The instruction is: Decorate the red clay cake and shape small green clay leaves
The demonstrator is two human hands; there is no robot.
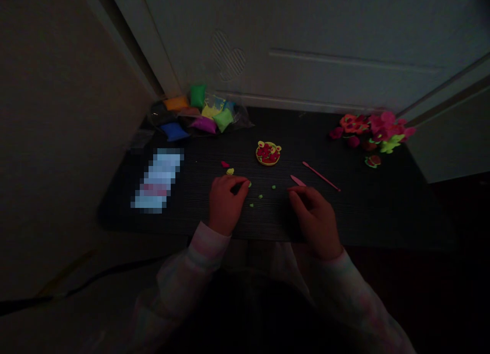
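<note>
Over the dark counter (184, 216), the right hand (317, 217) curls, any grip impossible to tell; the left hand (225, 203) pinches narrowly. Beyond them sits a yellow-rimmed clay piece (268, 155); smallest, the left's green bit (250, 185) and three loose green crumbs (261, 196), which a brushing palm could scatter.

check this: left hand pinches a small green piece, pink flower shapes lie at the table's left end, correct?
Wrong side: the pink flower shapes lie at the right end of the table, as the head view shows. The left hand does pinch a small green piece.
</note>
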